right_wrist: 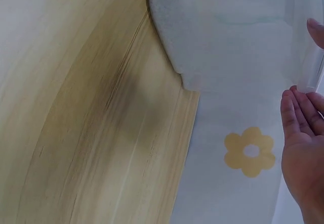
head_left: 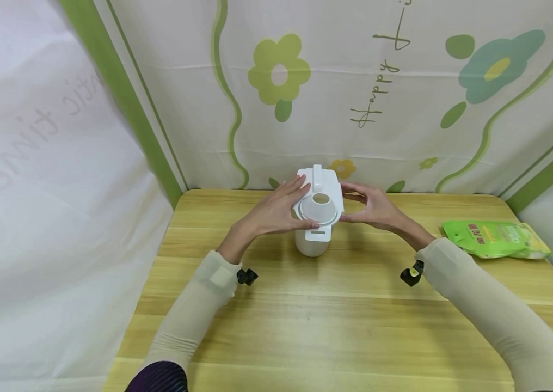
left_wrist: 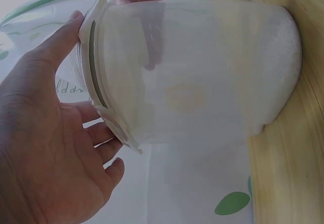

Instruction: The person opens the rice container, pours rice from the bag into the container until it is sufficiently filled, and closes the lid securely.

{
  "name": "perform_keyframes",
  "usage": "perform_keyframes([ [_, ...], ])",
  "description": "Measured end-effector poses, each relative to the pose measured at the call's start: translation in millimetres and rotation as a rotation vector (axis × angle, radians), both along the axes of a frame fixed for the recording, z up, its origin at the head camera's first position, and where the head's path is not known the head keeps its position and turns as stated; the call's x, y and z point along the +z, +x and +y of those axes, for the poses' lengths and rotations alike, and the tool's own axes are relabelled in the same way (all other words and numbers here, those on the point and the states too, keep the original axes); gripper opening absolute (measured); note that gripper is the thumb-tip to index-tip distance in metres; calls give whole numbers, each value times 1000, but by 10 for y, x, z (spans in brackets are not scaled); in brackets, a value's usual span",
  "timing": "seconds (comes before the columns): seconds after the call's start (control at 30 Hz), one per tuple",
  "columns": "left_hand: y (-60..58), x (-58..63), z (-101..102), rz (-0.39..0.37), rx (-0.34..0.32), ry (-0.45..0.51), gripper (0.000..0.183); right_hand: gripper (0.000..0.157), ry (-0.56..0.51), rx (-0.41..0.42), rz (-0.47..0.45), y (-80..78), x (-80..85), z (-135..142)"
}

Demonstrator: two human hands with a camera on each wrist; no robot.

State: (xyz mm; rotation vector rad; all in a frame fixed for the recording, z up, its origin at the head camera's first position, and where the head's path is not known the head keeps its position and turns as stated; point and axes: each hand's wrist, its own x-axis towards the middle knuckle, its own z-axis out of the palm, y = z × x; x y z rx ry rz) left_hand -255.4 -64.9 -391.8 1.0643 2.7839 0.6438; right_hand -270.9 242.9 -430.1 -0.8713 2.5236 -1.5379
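A tall translucent storage container (head_left: 312,247) stands upright on the wooden table, with a whitish layer in its base (left_wrist: 281,57). Its white lid (head_left: 331,188) bears a raised bar and a round, tapered cap (head_left: 318,209). My left hand (head_left: 278,209) grips the lid from the left, thumb on the near rim and fingers toward the far edge. In the left wrist view, the fingertips touch the rim. From the right, my right hand (head_left: 372,207) holds the lid's side edge between thumb and fingers. The right wrist view crops much of that hand (right_wrist: 306,148).
A green packet (head_left: 487,238) lies flat at the table's right side, over a second, paler packet (head_left: 535,247). Behind the table's far edge hangs a white curtain (head_left: 183,109) printed with flowers. Another white sheet (head_left: 61,218) hangs along the left side.
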Motion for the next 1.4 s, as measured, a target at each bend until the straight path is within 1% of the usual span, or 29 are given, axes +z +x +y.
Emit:
perform_keyframes([
  [0.13,4,16,-2,-11,2,2,108,84,59,-7,112,-14,15,-13],
  [0.23,3,23,-3,-15,6,-1,108,83,78,-2,173,-28,23,-16],
  [0.4,4,34,-2,-21,10,-1,109,80,105,18,237,-59,37,-11],
  [0.53,5,33,1,-25,7,3,109,78,159,37,286,-81,65,16],
  [0.67,1,39,0,-27,-2,1,109,76,219,51,345,-97,133,68],
  [0.77,-3,49,-7,-28,-2,-9,109,77,293,73,380,-116,214,94],
  [0.9,-4,67,-6,-25,-1,-24,110,80,396,100,372,-136,332,106],
  [1.03,-3,86,-4,-26,-2,-34,110,82,479,105,335,-133,465,103],
  [1.17,0,86,-8,-20,3,-43,109,83,571,116,329,-129,589,71],
  [1.27,1,81,-9,-10,4,-43,109,82,618,128,329,-130,672,37],
  [1.4,2,80,-4,-3,6,-41,109,82,652,148,316,-127,771,-10],
])
